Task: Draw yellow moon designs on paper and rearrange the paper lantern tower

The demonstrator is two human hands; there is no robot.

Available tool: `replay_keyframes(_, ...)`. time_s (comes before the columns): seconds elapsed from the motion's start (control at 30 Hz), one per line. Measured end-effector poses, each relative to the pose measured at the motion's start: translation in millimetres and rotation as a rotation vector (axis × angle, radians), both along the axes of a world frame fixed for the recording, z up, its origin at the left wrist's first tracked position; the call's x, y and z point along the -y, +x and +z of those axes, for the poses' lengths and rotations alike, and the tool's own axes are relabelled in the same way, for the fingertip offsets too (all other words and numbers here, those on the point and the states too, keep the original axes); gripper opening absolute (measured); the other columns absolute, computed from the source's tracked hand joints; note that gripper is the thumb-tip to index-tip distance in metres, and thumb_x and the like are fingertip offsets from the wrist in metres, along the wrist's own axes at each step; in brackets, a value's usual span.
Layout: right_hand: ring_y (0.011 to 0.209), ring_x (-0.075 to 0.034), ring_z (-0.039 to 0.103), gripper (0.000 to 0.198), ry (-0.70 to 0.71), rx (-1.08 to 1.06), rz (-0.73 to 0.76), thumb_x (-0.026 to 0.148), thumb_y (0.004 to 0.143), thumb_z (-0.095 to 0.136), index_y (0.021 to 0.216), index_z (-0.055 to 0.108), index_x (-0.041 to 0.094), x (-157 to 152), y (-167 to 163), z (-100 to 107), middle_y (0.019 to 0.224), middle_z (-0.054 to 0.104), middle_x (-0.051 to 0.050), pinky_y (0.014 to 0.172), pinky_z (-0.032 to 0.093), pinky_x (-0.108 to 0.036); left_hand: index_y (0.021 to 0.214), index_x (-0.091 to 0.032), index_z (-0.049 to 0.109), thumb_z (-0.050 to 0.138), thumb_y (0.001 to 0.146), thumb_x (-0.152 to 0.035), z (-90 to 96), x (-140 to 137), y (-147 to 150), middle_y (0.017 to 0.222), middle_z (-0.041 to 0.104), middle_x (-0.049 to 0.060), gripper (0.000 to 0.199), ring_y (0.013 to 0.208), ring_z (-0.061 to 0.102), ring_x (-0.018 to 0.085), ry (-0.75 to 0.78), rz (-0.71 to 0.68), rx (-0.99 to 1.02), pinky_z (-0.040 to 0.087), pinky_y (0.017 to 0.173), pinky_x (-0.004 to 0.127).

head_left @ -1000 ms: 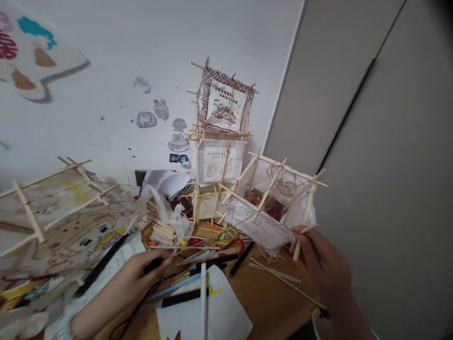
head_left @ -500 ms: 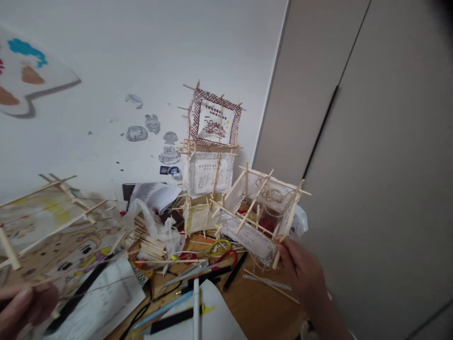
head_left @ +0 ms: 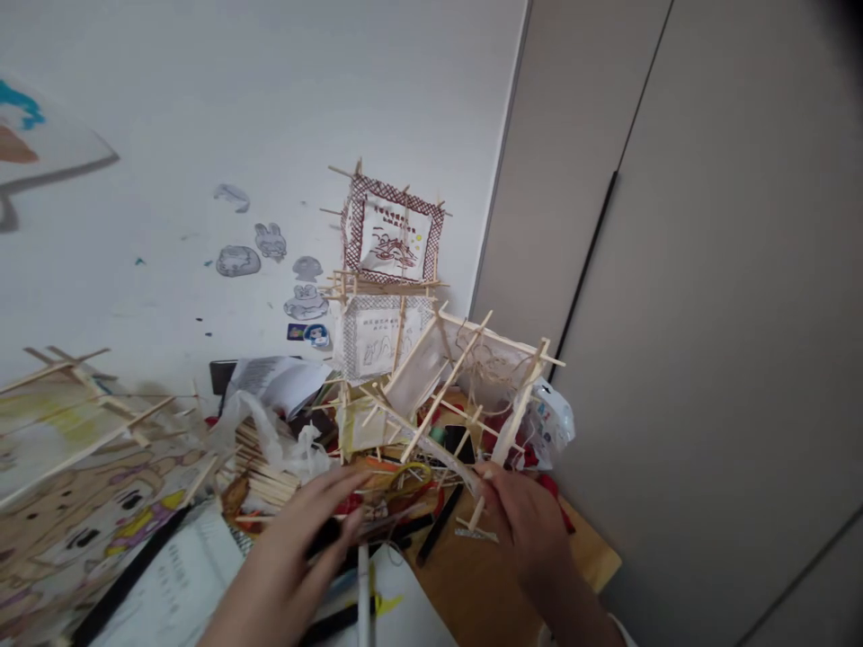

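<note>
My right hand grips the near corner of a lantern-like frame of thin wooden sticks with paper sides. The frame is tilted, and brown string hangs tangled inside it. My left hand is apart from the frame, at its near left side, fingers stretched out and thumb spread, over the cluttered desk. Behind the held frame, a tower of stacked paper lanterns stands against the wall, bearing drawings and writing. The held frame hides part of its lowest tier.
Bundled sticks lie by a crumpled plastic bag. Scissors with yellow and red handles, a white pen and black markers crowd the desk. Another stick-and-paper panel is at the left. A tall cupboard bounds the right.
My left hand has come from the lower left edge to the middle, its fingers now stretched out. The held frame has tipped in my right hand. The view has shifted slightly right.
</note>
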State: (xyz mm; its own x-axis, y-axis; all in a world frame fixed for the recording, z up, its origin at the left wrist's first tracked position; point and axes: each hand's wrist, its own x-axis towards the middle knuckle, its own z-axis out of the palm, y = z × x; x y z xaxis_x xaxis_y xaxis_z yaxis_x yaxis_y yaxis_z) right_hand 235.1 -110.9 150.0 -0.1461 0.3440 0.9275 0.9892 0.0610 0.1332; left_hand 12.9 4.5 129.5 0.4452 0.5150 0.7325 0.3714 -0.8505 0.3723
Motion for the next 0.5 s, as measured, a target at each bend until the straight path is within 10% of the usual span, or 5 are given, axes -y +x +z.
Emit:
replay_keyframes(0.3,0.059,-0.015,0.064,0.027,-0.009,0.011,0.042,0.022,0.096,0.037,0.098,0.062,0.013,1,-2,-11,0.071,0.07,-0.007,0.054,0.048,-0.024,0.101,-0.018,0.06,0.038,0.092,-0.031,35.9,9,74,0.091,0.066,0.008,0.027,0.086,0.063,0.021,-0.016,0.01,-0.006,0.051,0.076,0.033)
replay_keyframes(0.5,0.059,-0.015,0.064,0.023,0.043,0.009,0.038,0.02,0.095,0.04,0.099,0.061,0.011,-3,-3,-21,0.07,0.069,-0.008,0.054,0.049,-0.025,0.082,-0.018,0.058,0.045,0.086,-0.014,50.9,25,74,0.081,0.063,0.006,0.014,0.068,0.062,0.02,0.241,0.317,-0.342,0.044,0.055,0.027)
